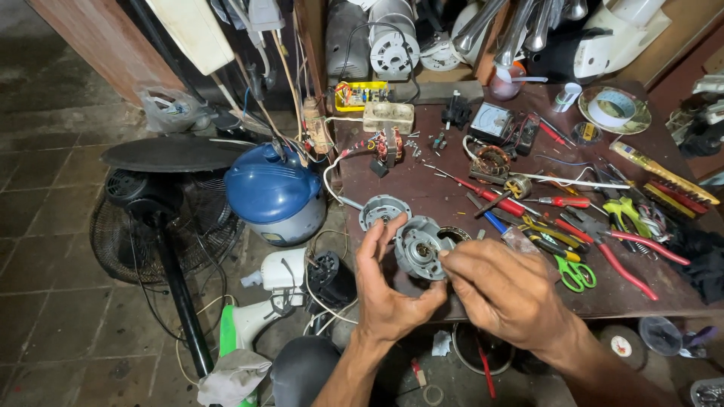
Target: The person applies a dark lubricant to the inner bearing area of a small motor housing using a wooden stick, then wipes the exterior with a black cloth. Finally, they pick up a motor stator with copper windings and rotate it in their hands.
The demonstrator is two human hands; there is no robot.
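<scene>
My left hand (388, 290) grips a round grey metal motor end cover (419, 247) from below and from the left, holding it above the front edge of the dark red workbench (422, 188). My right hand (501, 290) pinches the cover's right rim with thumb and fingertips. A second grey motor cover (383, 210) lies flat on the bench just behind the held one. Farther back sit a copper-wound stator (492, 160) and a small wound coil with red wires (388, 145).
Red-handled pliers (630, 252), green scissors (577, 273), screwdrivers (554, 202) and a meter (492, 120) crowd the bench's right half. On the floor to the left stand a blue rice cooker (275, 192), a black fan on its stand (162, 215) and a white fan body (275, 283).
</scene>
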